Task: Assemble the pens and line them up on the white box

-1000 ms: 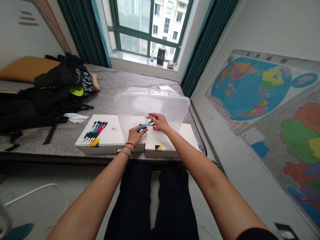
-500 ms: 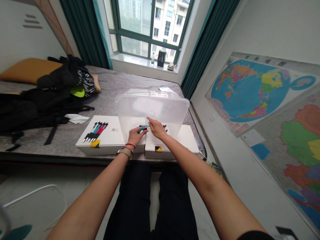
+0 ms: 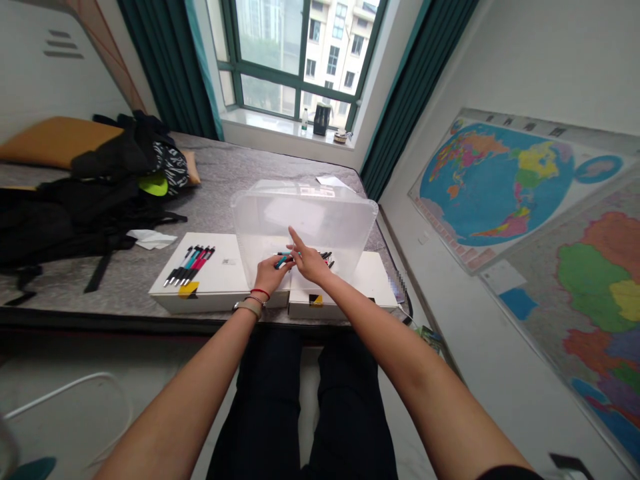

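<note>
My left hand [image 3: 270, 275] is closed around a teal pen [image 3: 281, 262], over the front of the white boxes and inside the opening of a clear plastic bin [image 3: 345, 223] tipped on its side. My right hand [image 3: 311, 265] meets it at the pen's other end. Its index finger points up while the thumb and other fingers seem to pinch the pen; their grip is partly hidden. Dark pen parts [image 3: 327, 256] lie behind the right hand, some covered by it. On the left white box [image 3: 225, 280], several pens [image 3: 191, 265] in black, teal, blue and red lie side by side.
A second white box [image 3: 380, 277] sits to the right on the grey bed [image 3: 220, 167]. Black bags [image 3: 100, 193] and a white tissue [image 3: 153, 239] are at the left. A wall with maps [image 3: 495, 180] borders the right side.
My right hand has shifted slightly left, closer to my left hand, and its index finger is now raised higher. The left hand keeps the pen in nearly the same place.
</note>
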`<state>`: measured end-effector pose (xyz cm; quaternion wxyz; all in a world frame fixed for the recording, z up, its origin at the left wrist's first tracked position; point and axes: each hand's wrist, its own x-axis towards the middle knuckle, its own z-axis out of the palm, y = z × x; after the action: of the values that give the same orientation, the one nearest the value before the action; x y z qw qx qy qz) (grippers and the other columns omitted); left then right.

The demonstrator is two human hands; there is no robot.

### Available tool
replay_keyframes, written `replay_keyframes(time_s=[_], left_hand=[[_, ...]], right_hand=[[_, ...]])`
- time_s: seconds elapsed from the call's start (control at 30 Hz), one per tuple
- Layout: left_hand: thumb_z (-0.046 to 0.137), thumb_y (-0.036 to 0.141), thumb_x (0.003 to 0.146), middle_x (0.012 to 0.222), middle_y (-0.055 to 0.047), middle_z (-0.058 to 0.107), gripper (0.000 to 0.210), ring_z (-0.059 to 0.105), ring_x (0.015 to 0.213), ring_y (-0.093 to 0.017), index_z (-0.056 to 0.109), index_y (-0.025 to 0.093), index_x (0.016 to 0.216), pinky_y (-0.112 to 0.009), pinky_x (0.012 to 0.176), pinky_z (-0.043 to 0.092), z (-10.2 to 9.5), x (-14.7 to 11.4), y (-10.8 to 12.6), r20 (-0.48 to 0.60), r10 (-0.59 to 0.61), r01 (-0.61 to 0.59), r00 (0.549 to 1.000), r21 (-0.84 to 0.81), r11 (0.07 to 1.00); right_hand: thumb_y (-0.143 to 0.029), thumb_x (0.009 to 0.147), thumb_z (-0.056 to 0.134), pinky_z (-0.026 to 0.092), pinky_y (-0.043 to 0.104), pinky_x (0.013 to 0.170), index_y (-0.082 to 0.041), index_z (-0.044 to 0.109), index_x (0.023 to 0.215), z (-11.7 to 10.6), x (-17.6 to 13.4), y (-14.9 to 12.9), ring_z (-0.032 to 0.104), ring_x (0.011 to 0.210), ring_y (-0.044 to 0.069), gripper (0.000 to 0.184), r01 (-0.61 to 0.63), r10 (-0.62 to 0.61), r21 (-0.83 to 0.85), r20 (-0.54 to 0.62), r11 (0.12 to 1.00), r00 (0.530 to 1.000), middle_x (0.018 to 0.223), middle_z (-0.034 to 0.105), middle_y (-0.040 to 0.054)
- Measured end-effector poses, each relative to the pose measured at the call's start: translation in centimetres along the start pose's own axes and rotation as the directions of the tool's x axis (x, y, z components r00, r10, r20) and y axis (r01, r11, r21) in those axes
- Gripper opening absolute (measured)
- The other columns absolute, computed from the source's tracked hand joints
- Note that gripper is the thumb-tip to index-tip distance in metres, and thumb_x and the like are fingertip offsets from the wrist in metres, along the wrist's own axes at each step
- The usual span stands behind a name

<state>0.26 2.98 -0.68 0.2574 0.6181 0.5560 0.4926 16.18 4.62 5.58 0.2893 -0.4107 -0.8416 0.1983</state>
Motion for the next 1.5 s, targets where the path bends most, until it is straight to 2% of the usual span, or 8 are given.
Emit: replay_keyframes(time_s=[0.2, 0.4, 0.67, 0.83, 1.03, 1.17, 1.3, 1.5], left_hand=[[0.074, 0.042, 0.075, 0.096, -0.004, 0.077, 0.028, 0.069, 0.089, -0.021, 0.078, 0.022, 0.094, -0.031, 0.086, 0.053, 0.1, 0.0, 0.0, -0.015, 0.007, -0.008, 1.000, -0.027, 1.000], [0.073, 0.044, 0.076, 0.095, -0.004, 0.077, 0.029, 0.070, 0.087, -0.022, 0.078, 0.022, 0.094, -0.032, 0.082, 0.053, 0.0, 0.1, 0.1, -0.004, -0.006, 0.006, 1.000, -0.032, 0.999], [0.073, 0.044, 0.075, 0.095, -0.005, 0.076, 0.029, 0.069, 0.088, -0.022, 0.076, 0.020, 0.092, -0.033, 0.084, 0.052, 0.1, 0.3, -0.3, 0.038, 0.008, -0.005, 0.999, -0.070, 0.998], [0.072, 0.048, 0.075, 0.095, -0.006, 0.075, 0.033, 0.067, 0.088, -0.022, 0.074, 0.020, 0.091, -0.035, 0.084, 0.050, 0.0, 0.6, -0.4, 0.117, 0.011, -0.002, 0.993, -0.075, 0.997], [0.063, 0.051, 0.082, 0.095, -0.006, 0.074, 0.034, 0.065, 0.091, -0.022, 0.073, 0.020, 0.089, -0.035, 0.088, 0.048, -0.4, 0.6, 0.1, 0.165, 0.027, -0.012, 0.986, -0.094, 0.996], [0.056, 0.051, 0.087, 0.087, -0.004, 0.071, 0.036, 0.062, 0.077, -0.017, 0.066, 0.019, 0.099, -0.029, 0.073, 0.048, -0.4, 0.5, 0.2, 0.138, -0.012, 0.034, 0.990, -0.161, 0.986], [0.047, 0.048, 0.090, 0.082, -0.001, 0.066, 0.036, 0.051, 0.057, -0.011, 0.056, 0.019, 0.110, -0.025, 0.058, 0.043, -0.3, 0.5, -0.1, 0.074, -0.073, 0.085, 0.995, -0.176, 0.981], [0.053, 0.043, 0.087, 0.082, -0.003, 0.067, 0.028, 0.063, 0.083, -0.018, 0.061, 0.019, 0.098, -0.031, 0.082, 0.048, 0.0, 0.5, -0.1, 0.039, 0.001, 0.000, 0.999, -0.024, 1.000]], right_hand=[[-0.026, 0.095, 0.050, 0.050, 0.039, 0.094, -0.029, 0.012, 0.157, -0.3, -0.5, 0.5, 0.067, 0.100, 0.020, 0.073, -0.030, 0.053, 0.166, -0.132, 0.986, 0.990, 0.114, 0.070, 0.0041], [-0.030, 0.087, 0.062, 0.054, 0.037, 0.088, -0.021, 0.061, 0.127, 2.4, -1.4, 2.7, 0.067, 0.085, 0.018, 0.040, -0.210, 0.272, 0.336, -0.151, 0.918, 0.950, 0.096, 0.071, 0.0049], [-0.023, 0.076, 0.072, 0.056, 0.033, 0.081, -0.027, 0.042, 0.146, 5.6, -2.8, 4.4, 0.067, 0.084, 0.016, 0.077, -0.163, 0.291, 0.630, -0.105, 0.760, 0.951, 0.111, 0.068, 0.0057], [-0.023, 0.071, 0.075, 0.054, 0.035, 0.084, -0.019, 0.068, 0.113, 5.6, -2.5, 5.6, 0.068, 0.083, 0.017, 0.043, -0.195, 0.301, 0.712, -0.025, 0.674, 0.953, 0.102, 0.072, 0.0068], [-0.020, 0.070, 0.070, 0.051, 0.036, 0.090, -0.019, 0.069, 0.099, 5.7, -2.6, 5.7, 0.068, 0.092, 0.018, 0.029, -0.141, 0.313, 0.813, -0.053, 0.565, 0.948, 0.100, 0.073, 0.0058], [-0.019, 0.070, 0.069, 0.054, 0.030, 0.076, -0.018, 0.066, 0.105, 5.0, -2.6, 5.5, 0.068, 0.085, 0.017, 0.035, -0.195, 0.379, 0.855, -0.002, 0.481, 0.925, 0.093, 0.074, 0.0055], [-0.014, 0.072, 0.067, 0.054, 0.026, 0.065, -0.019, 0.067, 0.111, 2.8, -2.4, 6.3, 0.068, 0.076, 0.015, 0.040, -0.254, 0.335, 0.760, 0.050, 0.599, 0.941, 0.088, 0.075, 0.0041], [-0.008, 0.074, 0.064, 0.054, 0.035, 0.085, -0.020, 0.074, 0.103, 2.0, -3.7, 8.4, 0.069, 0.087, 0.018, 0.033, -0.139, 0.235, 0.532, -0.117, 0.835, 0.965, 0.096, 0.075, 0.0048]])
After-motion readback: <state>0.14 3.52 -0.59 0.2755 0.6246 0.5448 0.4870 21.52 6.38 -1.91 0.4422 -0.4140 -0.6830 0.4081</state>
